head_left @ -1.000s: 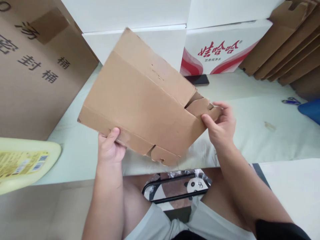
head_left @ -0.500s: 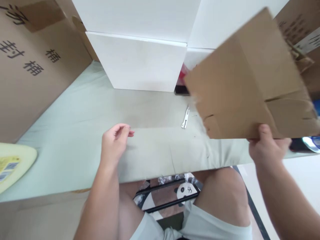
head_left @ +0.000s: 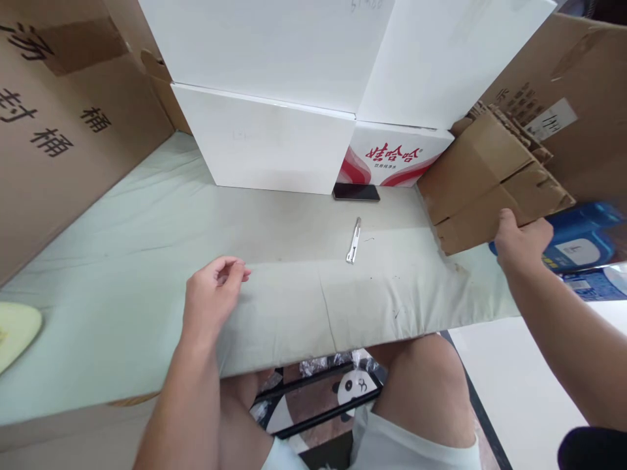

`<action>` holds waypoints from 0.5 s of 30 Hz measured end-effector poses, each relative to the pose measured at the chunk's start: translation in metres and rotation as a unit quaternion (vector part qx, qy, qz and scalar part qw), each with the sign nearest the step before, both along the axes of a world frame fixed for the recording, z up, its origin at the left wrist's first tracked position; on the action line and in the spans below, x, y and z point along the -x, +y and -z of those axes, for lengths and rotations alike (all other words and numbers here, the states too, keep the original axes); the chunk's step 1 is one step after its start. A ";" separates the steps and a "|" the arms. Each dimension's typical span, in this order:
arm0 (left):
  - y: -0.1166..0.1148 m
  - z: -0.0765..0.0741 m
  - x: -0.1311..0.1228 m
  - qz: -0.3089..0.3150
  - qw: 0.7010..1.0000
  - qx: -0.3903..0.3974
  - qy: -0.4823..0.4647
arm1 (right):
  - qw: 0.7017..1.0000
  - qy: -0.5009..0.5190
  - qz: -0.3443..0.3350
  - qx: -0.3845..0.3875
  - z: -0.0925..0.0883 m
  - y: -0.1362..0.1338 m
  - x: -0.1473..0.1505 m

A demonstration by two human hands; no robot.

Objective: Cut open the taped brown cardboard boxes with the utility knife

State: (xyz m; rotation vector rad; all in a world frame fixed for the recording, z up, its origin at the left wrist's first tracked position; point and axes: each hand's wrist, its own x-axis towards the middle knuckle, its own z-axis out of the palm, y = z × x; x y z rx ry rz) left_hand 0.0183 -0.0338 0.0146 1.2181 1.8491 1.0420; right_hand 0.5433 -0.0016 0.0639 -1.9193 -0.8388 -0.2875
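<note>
My right hand (head_left: 522,238) grips the lower edge of a flat cardboard piece (head_left: 475,166), thumb on its near face. The piece leans upright at the right end of the table, in front of more folded cardboard. Over the cloth at left of centre, my left hand (head_left: 215,284) hovers with its fingers curled and the thumb against them; nothing shows in it. Between the hands lies a small silver utility knife (head_left: 353,241).
White boxes (head_left: 274,143) are stacked at the back, with a dark phone (head_left: 356,192) by their base. Large cartons (head_left: 63,150) flank both sides. Blue bottles (head_left: 580,238) stand at right; a pale green container (head_left: 17,333) sits at left. Pale cloth (head_left: 161,261) covers the table.
My right hand has carried the cardboard piece back and down against the cardboard at right, uncovering the red-marked box and the phone. My left hand keeps its curled pose.
</note>
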 end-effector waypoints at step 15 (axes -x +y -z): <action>0.005 0.002 -0.004 0.013 1.000 0.002 0.028 | 0.994 -0.040 0.029 0.102 -0.006 0.043 -0.004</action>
